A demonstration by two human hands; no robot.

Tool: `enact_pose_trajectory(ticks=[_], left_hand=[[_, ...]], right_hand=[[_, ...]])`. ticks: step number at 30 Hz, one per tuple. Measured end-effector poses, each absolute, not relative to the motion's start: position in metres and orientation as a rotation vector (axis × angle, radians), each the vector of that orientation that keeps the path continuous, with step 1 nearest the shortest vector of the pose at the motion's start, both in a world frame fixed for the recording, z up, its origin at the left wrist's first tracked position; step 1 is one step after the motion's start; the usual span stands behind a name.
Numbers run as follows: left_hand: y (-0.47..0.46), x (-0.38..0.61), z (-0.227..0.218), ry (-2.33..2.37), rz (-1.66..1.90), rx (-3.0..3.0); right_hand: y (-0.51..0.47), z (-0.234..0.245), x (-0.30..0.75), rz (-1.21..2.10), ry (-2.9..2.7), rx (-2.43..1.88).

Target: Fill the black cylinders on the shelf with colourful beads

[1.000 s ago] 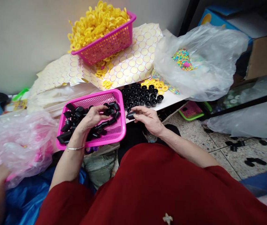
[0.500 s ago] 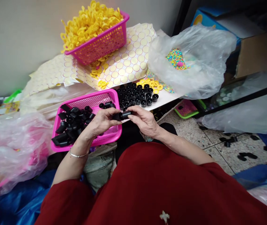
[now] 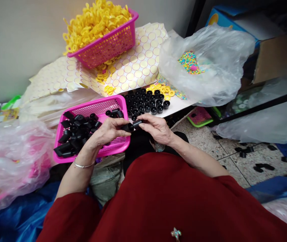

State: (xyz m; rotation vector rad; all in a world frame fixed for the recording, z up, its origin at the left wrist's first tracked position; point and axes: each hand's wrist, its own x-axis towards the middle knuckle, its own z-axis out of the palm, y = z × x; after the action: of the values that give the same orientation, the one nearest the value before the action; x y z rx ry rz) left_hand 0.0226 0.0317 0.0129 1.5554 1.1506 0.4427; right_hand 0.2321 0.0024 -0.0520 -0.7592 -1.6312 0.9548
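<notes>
Work sits unfinished at a crowded white tabletop (image 3: pixel 178 105), where a person's left hand (image 3: pixel 109 132) pinches a black cup-like piece (image 3: pixel 126 127) and the right hand (image 3: pixel 158 129) grips a short black tube (image 3: pixel 137 123) by its side. The hands are close together but apart, and the two pieces face end to end at the right edge of a pink basket (image 3: pixel 96 108). (Whether the ends are joined or merely meet is too small to tell.)

Plenty appears left to handle: a heap of loose black parts (image 3: pixel 76 129) fills the basket's left side, with a few more toward its far right corner. Just beyond, black cups (image 3: pixel 147 102) stand bunched with open ends up, near scattered yellow rings (image 3: pixel 162 89); whether they are finished pieces or stock cannot be told. A second, taller pink basket (image 3: pixel 108 47) behind is piled high with yellow pieces (image 3: pixel 96 23), seemingly a large supply.
</notes>
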Motion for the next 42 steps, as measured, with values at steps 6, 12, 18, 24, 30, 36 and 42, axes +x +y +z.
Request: enact_pose_trajectory(ticks=[6,12,18,24,30,36,42], left_hand=[[0.031,0.022,0.014,1.117,0.417,1.506],[0.029,0.028,0.010,1.137,0.617,1.694],[0.031,0.034,-0.003,1.137,0.628,1.656],[0.026,0.049,-0.025,1.128,0.747,1.986],[0.046,0.005,-0.027,1.455,0.570,2.355],[0.104,-0.095,-0.033,2.226,-0.059,2.082],[0.132,-0.116,-0.053,2.177,-0.112,2.029]], right_hand=[[0.003,-0.051,0.239,0.824,-1.763,-0.667],[-0.001,-0.056,0.238,0.947,-1.617,-0.813],[-0.002,-0.065,0.223,0.914,-1.564,-0.760],[-0.008,-0.070,0.212,1.222,-1.281,-0.892],[0.012,-0.085,0.260,0.766,-1.354,-1.261],[0.055,-0.124,0.323,0.214,-1.491,-1.733],[0.082,-0.133,0.323,0.198,-1.613,-1.789]])
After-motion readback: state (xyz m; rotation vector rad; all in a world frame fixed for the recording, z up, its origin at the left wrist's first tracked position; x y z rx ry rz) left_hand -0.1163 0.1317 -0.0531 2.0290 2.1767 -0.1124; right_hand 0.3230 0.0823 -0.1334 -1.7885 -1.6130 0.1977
